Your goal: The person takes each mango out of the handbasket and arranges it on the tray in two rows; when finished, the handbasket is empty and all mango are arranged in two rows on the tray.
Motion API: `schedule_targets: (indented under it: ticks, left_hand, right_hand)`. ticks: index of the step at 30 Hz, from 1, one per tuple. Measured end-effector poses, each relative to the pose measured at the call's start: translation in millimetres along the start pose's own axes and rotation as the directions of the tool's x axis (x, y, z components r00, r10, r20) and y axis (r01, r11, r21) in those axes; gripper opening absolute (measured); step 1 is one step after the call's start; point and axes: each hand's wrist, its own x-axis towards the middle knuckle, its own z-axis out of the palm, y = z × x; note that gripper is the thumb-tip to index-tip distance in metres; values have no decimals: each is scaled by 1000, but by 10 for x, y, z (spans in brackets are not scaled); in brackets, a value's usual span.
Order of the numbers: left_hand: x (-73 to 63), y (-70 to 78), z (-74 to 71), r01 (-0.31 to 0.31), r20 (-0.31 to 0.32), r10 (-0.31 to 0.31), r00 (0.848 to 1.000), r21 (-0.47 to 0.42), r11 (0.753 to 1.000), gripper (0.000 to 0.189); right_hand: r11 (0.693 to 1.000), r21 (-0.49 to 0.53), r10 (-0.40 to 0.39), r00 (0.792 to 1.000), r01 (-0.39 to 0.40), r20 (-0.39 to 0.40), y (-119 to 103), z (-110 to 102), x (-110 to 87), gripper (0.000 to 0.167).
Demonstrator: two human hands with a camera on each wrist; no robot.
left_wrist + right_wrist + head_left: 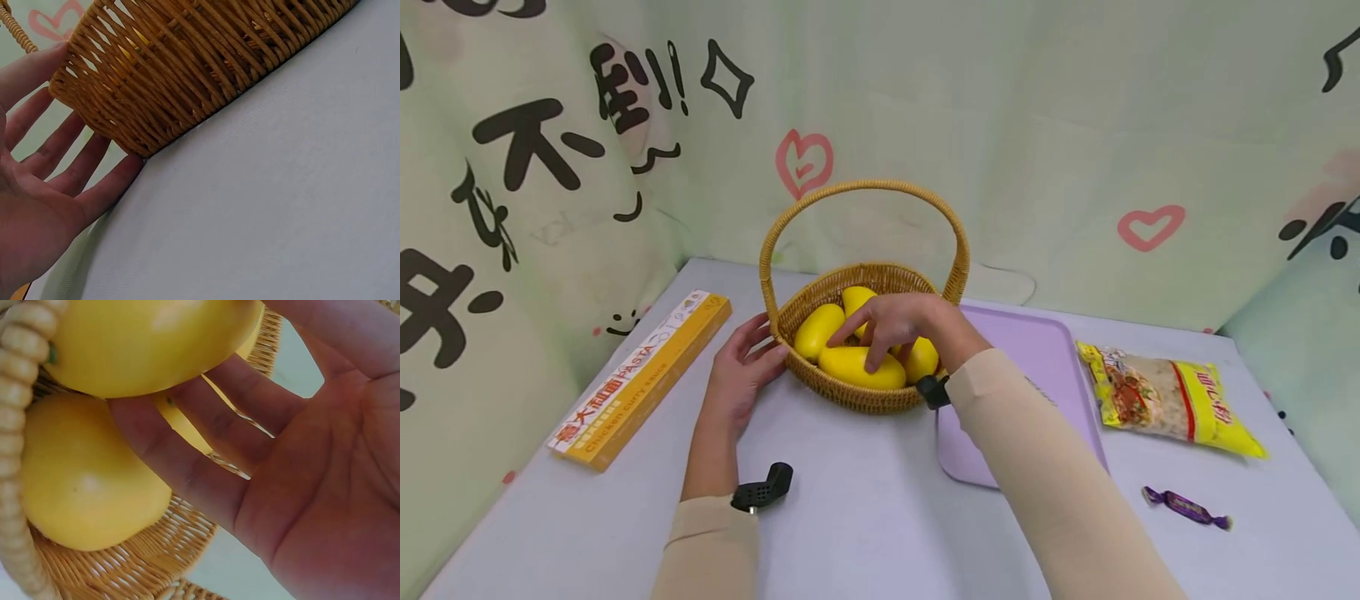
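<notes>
Several yellow mangoes [819, 332] lie in a brown wicker basket [868, 400] with a tall arched handle. My right hand [898, 321] reaches into the basket from the right and holds the front mango [850, 367], the thumb and fingers spread on its two sides. In the right wrist view the fingers pass under a mango [144, 344], beside another mango [94, 475]. At the basket's left end my left hand [741, 375] rests against the wicker. Its fingers lie nearly straight along the basket wall [169, 81] in the left wrist view, with the thumb near the rim.
A yellow and white pasta box [643, 379] lies on the left of the white table. Partly under my right arm is a purple tray [1030, 342]. Farther right lie a yellow food packet [1172, 400] and a purple wrapped candy [1187, 507]. Printed curtains stand behind.
</notes>
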Motion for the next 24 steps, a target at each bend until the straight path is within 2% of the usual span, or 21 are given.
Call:
schedule_targets:
  ticks: [12, 19, 24]
  left_hand:
    - [-10, 1, 12, -2, -2, 2, 1000, 3, 1000, 68]
    - [-39, 13, 23, 9, -11, -8, 1000, 15, 1000, 69]
    - [-53, 16, 30, 18, -12, -17, 1000, 9, 1000, 69]
  right_hand:
    - [989, 83, -115, 991, 121, -74, 134, -79, -284, 58]
    - [975, 159, -136, 983, 155, -122, 185, -135, -450, 58]
    - [971, 152, -154, 972, 182, -179, 200, -172, -582, 59]
